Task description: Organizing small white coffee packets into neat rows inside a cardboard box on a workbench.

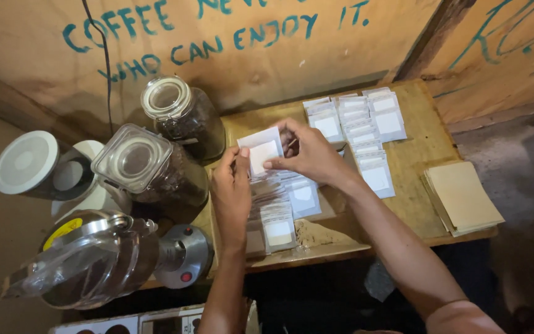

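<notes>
Spanning the middle of the view, a worn wooden table carries everything. At its left end stand a grinder with a clear hopper, a square-lidded jar of dark beans, a round-lidded jar and a white-lidded canister. A stack of tan paper sheets lies at the right end. Rows of small white sachets cover the middle. Both hands pinch one white sachet above the table: the right hand grips its right edge, the left hand its lower left corner.
</notes>
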